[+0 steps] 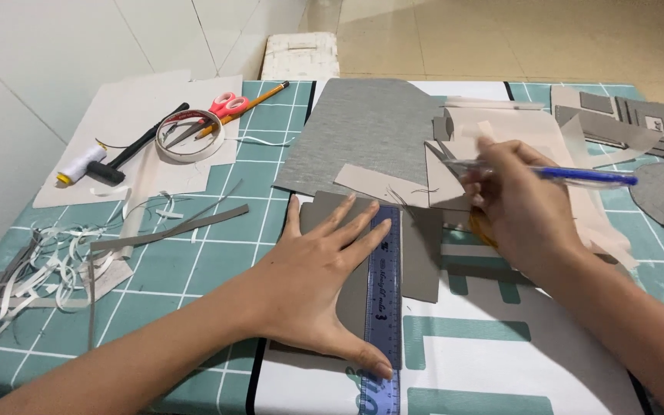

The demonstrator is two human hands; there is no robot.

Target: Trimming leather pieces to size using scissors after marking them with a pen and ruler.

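Note:
My left hand [318, 280] lies flat with fingers spread on a grey fabric piece [423, 265], its fingertips and thumb pressing on a blue ruler [383, 307] that runs lengthwise toward me. My right hand [520, 206] hovers to the right of the ruler's far end, holding a blue pen [578, 176] that points left. Something orange shows under this hand, mostly hidden. A beige fabric piece [382, 184] lies just beyond the ruler's far end.
A large grey fabric sheet [366, 131] lies at the back centre, beige and grey pieces [632, 123] to the right. At the back left: scissors [220, 111], pencil [259, 98], tape roll [190, 137], thread spool [80, 164]. Trimmed strips [48, 269] pile at the left on the green cutting mat [194, 261].

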